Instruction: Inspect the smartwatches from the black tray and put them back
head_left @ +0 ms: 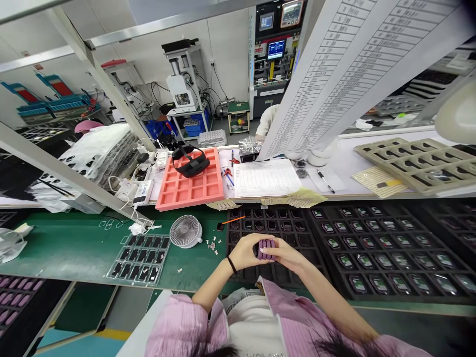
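Observation:
Over a black compartment tray [256, 275], my left hand [245, 254] and my right hand [285, 255] meet around a small stack of purple rounded pieces [266, 249]. The fingers of both hands are closed on this stack, left hand from one side and right hand from the other. A black band circles my left wrist. Dark rounded pieces [271, 225] sit in the far rows of the tray. To the right, a second black tray [357, 246] carries many rounded pieces, several with green showing.
A white fan [186, 231] stands on the green mat [89, 248] beside a clear tray of black parts [140, 259]. Small white scraps [213, 244] lie near an orange-handled tool [233, 220]. On the shelf are a red tray [191, 186], a printed sheet [266, 177] and a pen [326, 181].

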Demonstrator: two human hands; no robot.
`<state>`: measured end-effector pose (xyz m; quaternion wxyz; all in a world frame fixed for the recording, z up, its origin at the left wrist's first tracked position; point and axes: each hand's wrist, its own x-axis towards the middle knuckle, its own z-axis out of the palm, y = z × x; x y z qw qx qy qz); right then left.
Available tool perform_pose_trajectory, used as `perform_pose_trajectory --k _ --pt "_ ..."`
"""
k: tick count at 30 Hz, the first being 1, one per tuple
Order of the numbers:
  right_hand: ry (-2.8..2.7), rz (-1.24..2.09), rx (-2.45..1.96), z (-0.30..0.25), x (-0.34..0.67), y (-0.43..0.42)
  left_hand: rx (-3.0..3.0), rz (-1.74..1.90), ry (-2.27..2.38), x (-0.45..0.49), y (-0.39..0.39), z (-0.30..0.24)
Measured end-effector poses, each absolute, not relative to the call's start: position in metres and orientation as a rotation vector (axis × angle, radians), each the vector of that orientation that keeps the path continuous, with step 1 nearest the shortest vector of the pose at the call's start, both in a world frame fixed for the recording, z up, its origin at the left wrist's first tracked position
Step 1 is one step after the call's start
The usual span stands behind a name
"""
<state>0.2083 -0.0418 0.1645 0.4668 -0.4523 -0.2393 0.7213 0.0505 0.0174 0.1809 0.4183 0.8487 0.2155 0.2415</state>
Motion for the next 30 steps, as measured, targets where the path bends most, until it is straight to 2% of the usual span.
perform_pose_trajectory --k 8,14,19,30 --pt "-0.456 1.71 -1.092 0.151 0.215 -0.041 2.059 0.63 0.591 0.042 0.023 0.18" --pt "-0.371 1.667 -1.072 0.149 0.229 -0.037 1.281 0.793 0.981 0.031 0.032 0.157" --pt "-0.362 1.649 -1.092 0.137 0.226 -0.037 0.675 0.717 0.856 0.031 0.03 0.138" --pt "-0.306 1.618 -1.088 0.122 0.227 -0.04 0.541 0.819 0.798 0.041 0.011 0.119"
